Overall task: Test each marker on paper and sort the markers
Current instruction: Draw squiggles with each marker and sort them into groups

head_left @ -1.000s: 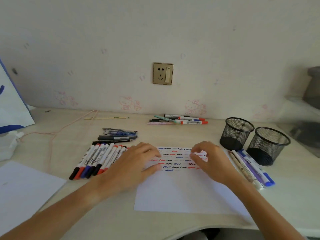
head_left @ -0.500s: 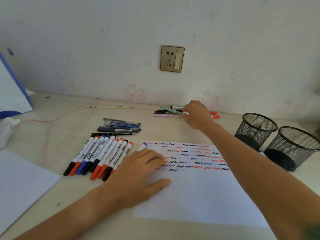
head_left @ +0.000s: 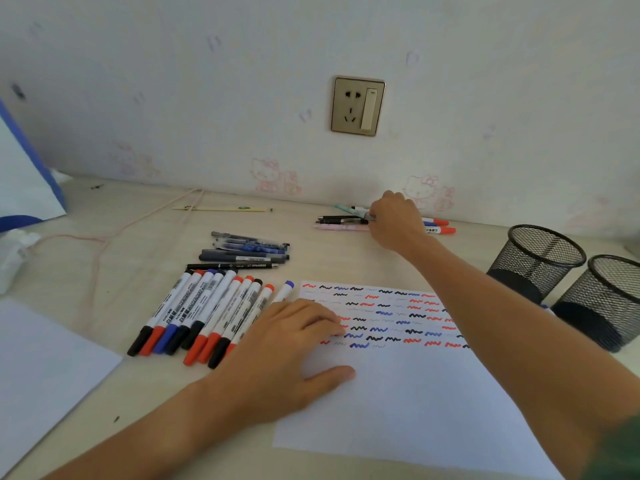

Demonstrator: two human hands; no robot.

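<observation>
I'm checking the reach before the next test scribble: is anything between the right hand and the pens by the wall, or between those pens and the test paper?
Nothing visible does. The right hand is already on the pens by the wall, fingers curled among them. From there to the test paper lies only bare desk; the mesh cups stand off to the right.

a home desk, likely in a child's room: pale wallpaper [head_left: 277, 174] printed with pink cartoon cats, a brass-coloured wall socket [head_left: 357, 106], a light wood-look desktop [head_left: 104, 271], two black mesh pen cups [head_left: 540, 261], and a white-and-blue paper bag [head_left: 24, 181] at the left edge
</observation>
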